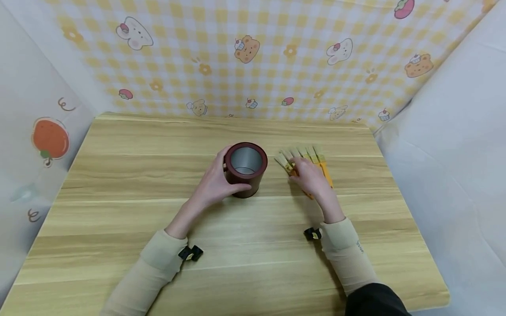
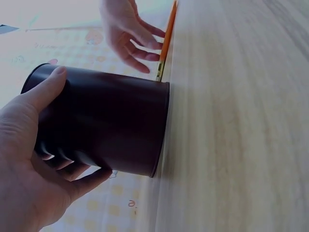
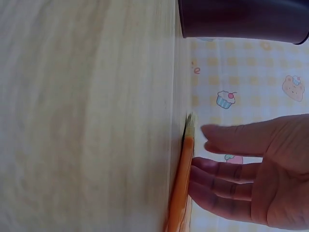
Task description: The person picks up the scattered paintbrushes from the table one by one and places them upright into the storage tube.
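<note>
A dark reddish-brown cylindrical container (image 1: 253,182) with a silvery inside stands upright on the table. My left hand (image 1: 215,186) grips its side, thumb across the near wall and fingers round the far side. In the left wrist view the container (image 2: 106,121) has its base at the tabletop. To its right several flat paintbrushes (image 1: 325,172) lie fanned out, with orange handles and pale bristles pointing away. Over them is my right hand (image 1: 310,175), which hides part of the handles. In the right wrist view the right hand's fingers (image 3: 227,193) are loosely bent against the brushes (image 3: 181,181), thumb apart.
Pale wood-grain table (image 1: 118,197) lies under everything. A yellow checked cloth (image 1: 178,57) with cartoon prints hangs behind its far edge, and white sheets (image 1: 446,131) stand at both sides. A small black device (image 1: 190,253) sits at each cuff.
</note>
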A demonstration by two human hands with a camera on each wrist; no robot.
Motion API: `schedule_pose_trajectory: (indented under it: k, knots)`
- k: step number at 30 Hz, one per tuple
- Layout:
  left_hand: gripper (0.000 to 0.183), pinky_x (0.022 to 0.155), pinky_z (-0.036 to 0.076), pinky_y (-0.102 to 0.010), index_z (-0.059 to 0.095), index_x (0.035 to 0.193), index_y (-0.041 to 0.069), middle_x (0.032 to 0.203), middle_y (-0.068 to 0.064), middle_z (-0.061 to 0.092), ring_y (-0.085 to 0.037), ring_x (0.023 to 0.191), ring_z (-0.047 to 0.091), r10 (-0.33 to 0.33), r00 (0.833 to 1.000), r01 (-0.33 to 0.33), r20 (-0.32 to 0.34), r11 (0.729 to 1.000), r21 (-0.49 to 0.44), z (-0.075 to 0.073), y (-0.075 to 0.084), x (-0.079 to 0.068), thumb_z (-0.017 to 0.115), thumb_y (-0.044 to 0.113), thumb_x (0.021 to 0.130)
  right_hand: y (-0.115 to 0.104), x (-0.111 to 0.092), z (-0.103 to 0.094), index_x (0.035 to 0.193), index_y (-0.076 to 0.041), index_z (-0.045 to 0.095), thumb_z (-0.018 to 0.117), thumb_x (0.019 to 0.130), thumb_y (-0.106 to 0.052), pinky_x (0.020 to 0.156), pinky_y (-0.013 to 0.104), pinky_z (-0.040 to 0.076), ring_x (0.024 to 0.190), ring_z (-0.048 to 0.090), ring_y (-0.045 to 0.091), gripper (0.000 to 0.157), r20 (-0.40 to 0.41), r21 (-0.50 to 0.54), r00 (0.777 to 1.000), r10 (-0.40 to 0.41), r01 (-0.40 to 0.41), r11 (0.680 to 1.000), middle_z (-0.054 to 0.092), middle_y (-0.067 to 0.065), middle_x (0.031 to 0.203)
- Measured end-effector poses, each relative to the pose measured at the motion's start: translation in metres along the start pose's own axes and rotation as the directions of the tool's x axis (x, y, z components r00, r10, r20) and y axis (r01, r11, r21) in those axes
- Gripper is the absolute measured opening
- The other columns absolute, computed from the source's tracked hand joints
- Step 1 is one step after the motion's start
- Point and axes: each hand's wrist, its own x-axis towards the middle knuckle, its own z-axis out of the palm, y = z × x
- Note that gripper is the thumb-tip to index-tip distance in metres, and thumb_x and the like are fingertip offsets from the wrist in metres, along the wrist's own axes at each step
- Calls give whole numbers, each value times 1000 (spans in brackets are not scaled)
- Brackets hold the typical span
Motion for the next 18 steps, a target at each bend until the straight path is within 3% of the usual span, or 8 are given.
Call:
schedule_pose_trajectory:
  k: [5, 10, 15, 18]
  knots:
    - [112, 110, 50, -49, 30, 158, 22, 153, -6, 47, -27, 135, 54, 18, 999, -19, 31, 1000, 15, -1, 0, 0, 98, 34, 69, 1, -2, 3, 138, -2, 60, 71, 95, -6, 88, 51, 56, 110, 64, 37, 44, 2, -7, 1000, 7, -7, 1000, 68, 21, 119]
    - [114, 112, 49, -51, 27, 159, 26, 154, -6, 46, -30, 136, 54, 5, 997, -8, 74, 999, 40, -5, 2, -1, 97, 37, 70, 1, -2, 4, 139, -2, 58, 67, 99, -7, 79, 45, 55, 98, 66, 32, 42, 17, -23, 1000, 16, -16, 1000, 69, 19, 115]
    - [115, 113, 47, -53, 26, 160, 29, 155, -4, 46, -31, 137, 54, -4, 991, 3, 133, 1000, 9, -9, 3, -3, 97, 39, 69, 0, -2, 3, 139, 1, 57, 64, 97, -3, 62, 33, 40, 72, 52, 21, 42, 56, -35, 998, 18, -16, 999, 64, 10, 87]
    - [115, 115, 46, -53, 27, 159, 29, 154, -3, 46, -30, 139, 53, 7, 985, -5, 172, 1000, -16, -10, 3, -3, 97, 38, 69, 1, -4, 2, 136, 2, 59, 67, 94, -2, 63, 33, 39, 70, 49, 20, 43, 94, -53, 995, 20, -15, 998, 61, 8, 82]
